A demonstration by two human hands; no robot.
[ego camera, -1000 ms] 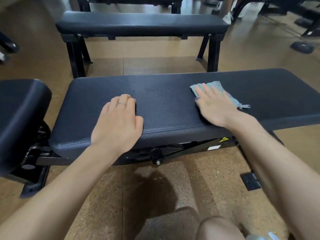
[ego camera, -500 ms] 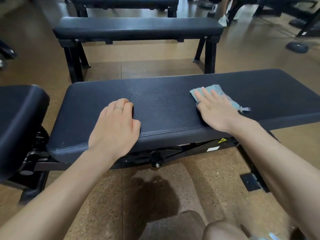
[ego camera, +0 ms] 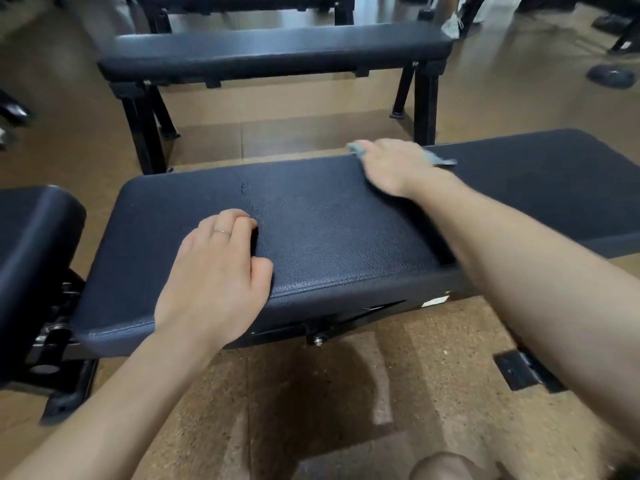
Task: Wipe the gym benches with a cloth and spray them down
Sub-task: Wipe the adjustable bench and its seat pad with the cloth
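A bare knee (ego camera: 440, 465) is cut off at the bottom edge. Nearest on the bench (ego camera: 346, 244), the left hand (ego camera: 214, 275) is laid over the front edge of the pad, fingers loosely bent, nothing held. Across the pad, at its far edge, the cloth (ego camera: 438, 159) is pressed down under the right hand (ego camera: 391, 164), whose fingers look flat on it rather than clenched, though blur makes this hard to confirm. The pad's long axis runs left to right, so the unwiped stretch is judged to lie to either side of the cloth, and the right hand alone is placed to sweep it. Most of the cloth is hidden beneath the palm. A second bench (ego camera: 277, 51) stands beyond; no spray bottle is seen
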